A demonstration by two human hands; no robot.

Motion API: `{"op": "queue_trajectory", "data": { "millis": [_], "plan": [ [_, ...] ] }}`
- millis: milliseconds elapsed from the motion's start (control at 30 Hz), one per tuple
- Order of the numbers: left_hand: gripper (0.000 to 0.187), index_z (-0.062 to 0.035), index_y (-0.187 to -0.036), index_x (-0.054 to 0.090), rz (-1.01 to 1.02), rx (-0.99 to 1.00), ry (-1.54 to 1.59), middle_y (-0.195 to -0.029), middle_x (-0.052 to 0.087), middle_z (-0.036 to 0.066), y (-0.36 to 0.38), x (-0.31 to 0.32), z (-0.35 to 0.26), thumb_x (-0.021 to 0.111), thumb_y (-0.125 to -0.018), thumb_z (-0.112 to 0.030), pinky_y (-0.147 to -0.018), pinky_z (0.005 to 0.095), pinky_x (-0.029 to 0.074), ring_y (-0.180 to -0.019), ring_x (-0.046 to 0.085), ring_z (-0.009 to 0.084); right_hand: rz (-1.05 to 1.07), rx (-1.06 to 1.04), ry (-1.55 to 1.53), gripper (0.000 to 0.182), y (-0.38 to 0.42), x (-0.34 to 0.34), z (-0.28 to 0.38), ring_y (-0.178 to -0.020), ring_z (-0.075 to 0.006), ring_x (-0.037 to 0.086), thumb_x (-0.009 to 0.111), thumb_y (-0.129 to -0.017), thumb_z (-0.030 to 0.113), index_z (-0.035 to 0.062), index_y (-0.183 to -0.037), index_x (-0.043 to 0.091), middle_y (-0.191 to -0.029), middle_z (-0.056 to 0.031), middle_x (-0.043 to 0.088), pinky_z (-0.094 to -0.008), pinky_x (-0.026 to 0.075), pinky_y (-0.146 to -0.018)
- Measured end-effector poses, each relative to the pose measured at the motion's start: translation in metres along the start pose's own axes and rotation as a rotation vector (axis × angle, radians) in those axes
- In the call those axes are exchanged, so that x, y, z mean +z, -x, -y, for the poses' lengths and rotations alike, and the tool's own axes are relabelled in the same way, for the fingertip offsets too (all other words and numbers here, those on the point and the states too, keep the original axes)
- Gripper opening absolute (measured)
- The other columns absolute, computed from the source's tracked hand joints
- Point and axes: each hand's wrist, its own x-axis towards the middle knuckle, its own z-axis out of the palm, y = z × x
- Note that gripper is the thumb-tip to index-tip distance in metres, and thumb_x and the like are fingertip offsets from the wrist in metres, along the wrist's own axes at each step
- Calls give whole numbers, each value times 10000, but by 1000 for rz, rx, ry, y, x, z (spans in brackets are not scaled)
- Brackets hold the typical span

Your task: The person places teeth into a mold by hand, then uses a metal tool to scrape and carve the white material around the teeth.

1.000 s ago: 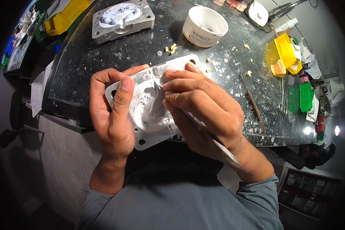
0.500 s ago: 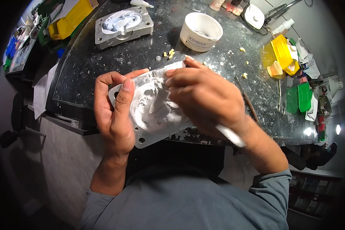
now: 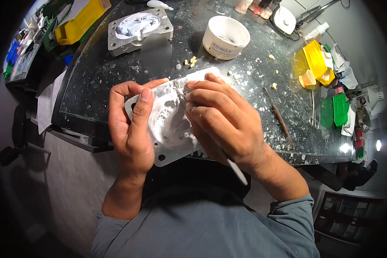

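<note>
My left hand (image 3: pixel 131 116) grips the near-left side of a metal dental flask half (image 3: pixel 172 157), its thumb across the top face. White plaster with a curved, arch-shaped hollow (image 3: pixel 164 122) fills the flask half, which is held tilted above the bench edge. My right hand (image 3: pixel 228 116) is closed around a slim tool (image 3: pixel 237 171); only its pale, flat end shows, sticking out below the palm. The fingertips rest over the plaster's upper right part. The tool's working end is hidden under the hand.
Behind stand another metal flask half (image 3: pixel 116 46) and a white labelled tub (image 3: pixel 223 45). Small yellowish pieces (image 3: pixel 192 62) lie between them and me. A brown-handled tool (image 3: pixel 280 120) lies right, near a small peach cup (image 3: pixel 307 79), a yellow bin (image 3: pixel 316 60) and a green bin (image 3: pixel 340 109).
My right hand has moved slightly left and is less blurred; the tool's pale end has swung left and down. The flask half has shifted slightly right with my left hand.
</note>
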Motion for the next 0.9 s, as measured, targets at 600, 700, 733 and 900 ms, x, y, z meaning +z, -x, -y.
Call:
{"op": "queue_trajectory", "data": {
  "millis": [600,700,733,900],
  "plan": [
    [168,-19,-1176,448,-52,13,-37,-1221,682,280,3,6,-5,525,-1094,-144,-968,319,513,-1059,646,173,-137,321,-138,168,-12,4,35,-1150,-292,716,744,-839,-63,44,-946,673,-1004,-104,717,-564,383,-1176],
    [162,-20,-1175,449,-60,-4,-24,-1221,683,278,3,7,-6,524,-1094,-140,-968,318,512,-1057,645,172,-28,264,-92,183,-16,-6,27,-1157,-261,710,748,-817,-57,54,-940,670,-1022,-82,715,-576,287,-1232],
    [163,-20,-1176,467,-58,-17,-25,-1236,678,279,3,6,-6,522,-1086,-145,-1010,333,489,-1097,638,199,7,243,-88,193,-18,-8,24,-1157,-252,708,751,-803,-54,60,-932,666,-1024,-78,713,-576,263,-1244],
    [169,-21,-1176,485,-59,-33,-39,-1250,674,281,3,4,-4,523,-1076,-151,-1049,345,466,-1131,632,221,140,158,-66,201,-24,-23,10,-1140,-222,705,759,-776,-18,92,-901,647,-1038,-49,706,-571,259,-1260]
  ]
}}
